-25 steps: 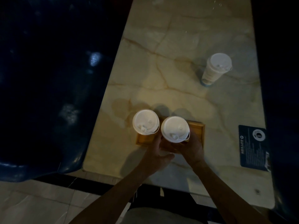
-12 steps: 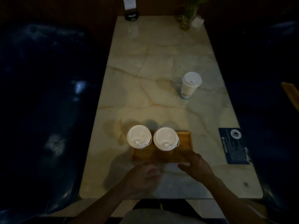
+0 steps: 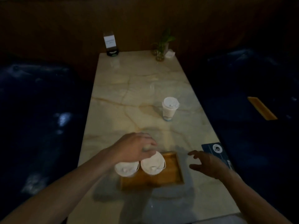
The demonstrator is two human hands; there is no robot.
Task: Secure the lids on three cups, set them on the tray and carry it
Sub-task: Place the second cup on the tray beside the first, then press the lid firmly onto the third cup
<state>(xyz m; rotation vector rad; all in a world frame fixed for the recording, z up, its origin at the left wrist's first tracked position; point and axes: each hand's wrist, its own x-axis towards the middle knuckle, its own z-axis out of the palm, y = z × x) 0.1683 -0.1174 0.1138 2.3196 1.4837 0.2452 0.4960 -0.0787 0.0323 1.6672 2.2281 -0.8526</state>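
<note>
Two white lidded cups stand side by side at the back of a small wooden tray (image 3: 171, 177): the left cup (image 3: 125, 168) and the right cup (image 3: 152, 164). My left hand (image 3: 135, 148) hovers over their far edges with fingers bent downward, holding nothing that I can see. To the right of the tray my right hand (image 3: 205, 162) is in the air, fingers spread and empty. A third lidded cup (image 3: 169, 108) stands alone farther up the marble table (image 3: 129, 97), to the right of its middle.
A dark blue card (image 3: 215, 149) lies at the table's right edge near my right hand. At the far end stand a sign holder (image 3: 110, 43) and a small plant in a glass (image 3: 161, 46). Dark blue seats flank the table.
My view has tilted up, showing the table's far end. Both hands left the tray's near edge; the left moved forward over the two cups, the right rose beside the tray.
</note>
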